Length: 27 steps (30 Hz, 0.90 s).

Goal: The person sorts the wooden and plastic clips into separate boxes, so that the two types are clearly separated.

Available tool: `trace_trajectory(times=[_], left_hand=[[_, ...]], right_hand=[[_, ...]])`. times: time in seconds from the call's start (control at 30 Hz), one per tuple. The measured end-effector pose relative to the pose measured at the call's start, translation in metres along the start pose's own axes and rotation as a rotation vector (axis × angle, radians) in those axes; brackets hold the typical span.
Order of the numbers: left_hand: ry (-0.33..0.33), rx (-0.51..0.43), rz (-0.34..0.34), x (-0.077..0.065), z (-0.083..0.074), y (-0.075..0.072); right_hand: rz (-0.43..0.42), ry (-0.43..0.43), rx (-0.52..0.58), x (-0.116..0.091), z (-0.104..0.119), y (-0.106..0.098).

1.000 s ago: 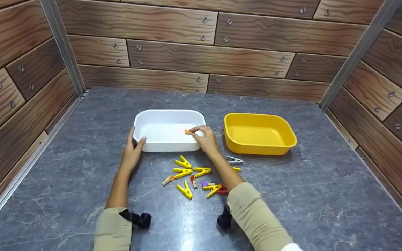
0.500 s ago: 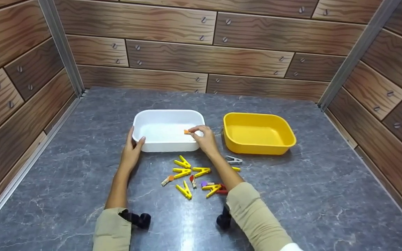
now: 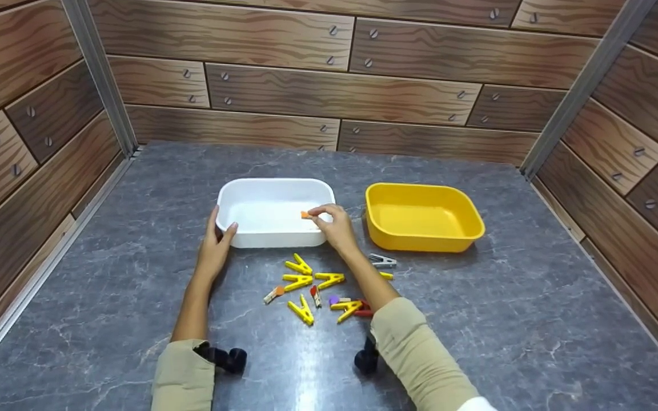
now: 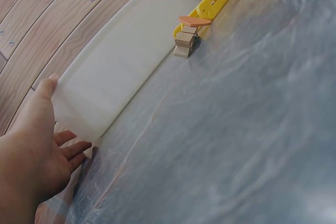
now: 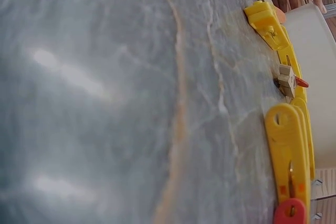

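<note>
My left hand (image 3: 215, 248) holds the left end of a white tub (image 3: 275, 240), with the thumb at the front rim and the fingers along the outer side. In the left wrist view the tub's pale wall (image 4: 115, 56) rises beside that hand (image 4: 39, 153). Over the tub's right part, my right hand (image 3: 337, 228) pinches a small orange clothespin (image 3: 305, 215), mostly hidden by the fingertips. In front of the tub lie several yellow clothespins (image 3: 301, 311) and small wooden ones, one with an orange top (image 3: 275, 294) and one with a red top (image 3: 316, 295).
Right of the white tub stands a yellow tub (image 3: 423, 242). A grey clothespin (image 3: 383, 261) lies before it. Near my right forearm are a purple-topped clothespin (image 3: 334, 299) and a partly covered red one (image 3: 365, 309). Wood-patterned walls (image 3: 283, 85) enclose the grey marbled table (image 3: 106, 297).
</note>
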<state>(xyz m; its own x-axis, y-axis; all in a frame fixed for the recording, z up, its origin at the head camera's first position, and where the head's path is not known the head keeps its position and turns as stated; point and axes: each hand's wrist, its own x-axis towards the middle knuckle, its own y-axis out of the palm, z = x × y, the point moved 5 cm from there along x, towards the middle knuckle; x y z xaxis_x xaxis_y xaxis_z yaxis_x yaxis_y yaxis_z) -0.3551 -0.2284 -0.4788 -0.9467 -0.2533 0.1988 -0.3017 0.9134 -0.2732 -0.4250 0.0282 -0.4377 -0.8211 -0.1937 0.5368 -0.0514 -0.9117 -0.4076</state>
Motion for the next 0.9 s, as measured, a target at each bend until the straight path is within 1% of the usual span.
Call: trace_trajectory(times=[0.33, 0.5, 0.57, 0.67, 0.77, 0.83, 0.9], left_hand=[[0.0, 0.014, -0.007, 0.0, 0.002, -0.001], [0.037, -0.03, -0.02, -0.002, -0.001, 0.0], [0.042, -0.046, -0.021, -0.002, -0.001, 0.0], [0.026, -0.046, -0.024, -0.001, 0.0, 0.0], [-0.004, -0.034, -0.017, 0.0, 0.002, 0.001], [-0.015, -0.028, -0.012, 0.001, 0.002, 0.001], [-0.01, -0.032, -0.013, 0.001, 0.002, 0.002]], right_hand=[[-0.003, 0.001, 0.013, -0.001, -0.001, 0.0], [0.005, 0.005, 0.003, -0.001, -0.002, -0.001], [0.021, 0.016, -0.01, 0.0, -0.002, -0.001], [0.058, 0.03, -0.031, 0.002, -0.002, -0.001], [0.083, 0.019, -0.033, 0.002, 0.0, -0.004], [0.078, -0.002, -0.035, 0.001, 0.003, -0.008], [0.049, -0.026, -0.049, -0.003, 0.006, -0.013]])
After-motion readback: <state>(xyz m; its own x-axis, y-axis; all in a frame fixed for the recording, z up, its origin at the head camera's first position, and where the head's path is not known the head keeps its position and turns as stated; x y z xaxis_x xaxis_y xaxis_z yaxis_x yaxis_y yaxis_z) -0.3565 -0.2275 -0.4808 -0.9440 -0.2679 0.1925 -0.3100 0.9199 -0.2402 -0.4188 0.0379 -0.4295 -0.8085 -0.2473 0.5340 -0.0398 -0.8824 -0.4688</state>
